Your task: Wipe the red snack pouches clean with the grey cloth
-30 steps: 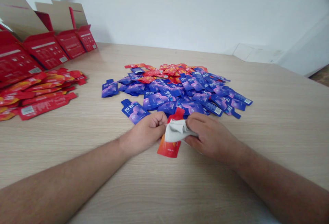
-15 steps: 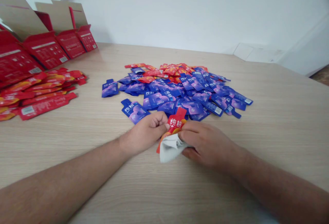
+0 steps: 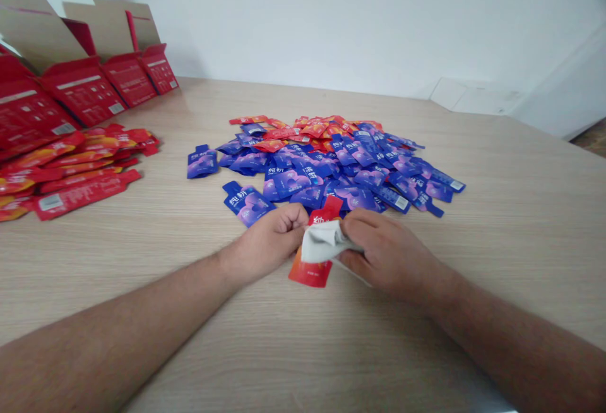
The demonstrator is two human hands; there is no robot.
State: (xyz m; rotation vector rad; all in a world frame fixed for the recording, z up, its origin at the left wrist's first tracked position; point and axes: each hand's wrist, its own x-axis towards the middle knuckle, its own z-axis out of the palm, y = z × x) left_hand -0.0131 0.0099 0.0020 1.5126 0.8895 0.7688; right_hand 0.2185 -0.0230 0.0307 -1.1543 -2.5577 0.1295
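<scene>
My left hand [image 3: 269, 245] pinches the top of a red-and-orange foil sachet [image 3: 312, 272] just in front of the heap. My right hand [image 3: 383, 252] grips a crumpled white cloth [image 3: 324, 242] pressed over the sachet's middle, hiding much of its printed face. The sachet's lower end hangs out below the cloth. Close beyond my hands lies a pile of mostly blue foil sachets [image 3: 322, 179], with red ones at its far side. A loose blue sachet [image 3: 247, 204] lies just past my left hand, apart from the pile's main mass.
On the light wood-grain table [image 3: 497, 261], a stack of red sachets [image 3: 71, 173] lies at the left. Behind it stand open red cartons [image 3: 83, 91] with their flaps up. Another blue sachet [image 3: 202, 163] lies at the pile's left edge. A white wall rises behind.
The cloth and my right hand have moved up the sachet, covering its printed top and uncovering its lower end. This returns them close to their position of a second ago. The pile is unchanged.
</scene>
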